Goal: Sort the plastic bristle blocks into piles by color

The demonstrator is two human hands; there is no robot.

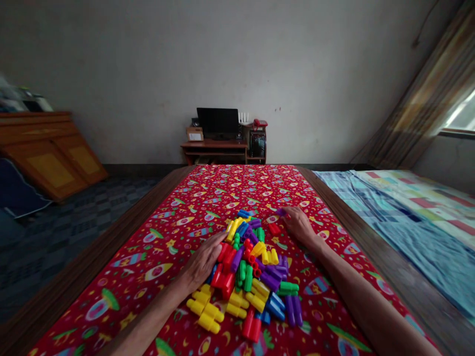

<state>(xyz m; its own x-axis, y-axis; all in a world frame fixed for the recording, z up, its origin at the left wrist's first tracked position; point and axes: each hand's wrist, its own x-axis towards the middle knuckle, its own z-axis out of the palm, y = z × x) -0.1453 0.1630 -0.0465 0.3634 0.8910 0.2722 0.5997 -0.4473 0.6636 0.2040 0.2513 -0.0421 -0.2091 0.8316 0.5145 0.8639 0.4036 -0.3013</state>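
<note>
A heap of plastic building blocks in red, yellow, green, blue and purple lies on the red patterned cloth (148,257). My left hand (204,262) rests along the heap's left side, its fingers stretched out against the red blocks (227,262); its fingertips are close to a yellow block (233,228). Beyond the heap on the right, my right hand (298,223) has its fingertips on a small purple block (280,212). A single red block (274,228) lies just left of that hand. Nearer to me are yellow blocks (206,314) and a purple block (294,310).
The cloth covers a long table with dark wooden edges (345,232). To the right is a bed with a blue sheet (386,227). A desk (215,144) with a monitor (218,122) stands at the far wall, and a wooden cabinet (52,153) at the left.
</note>
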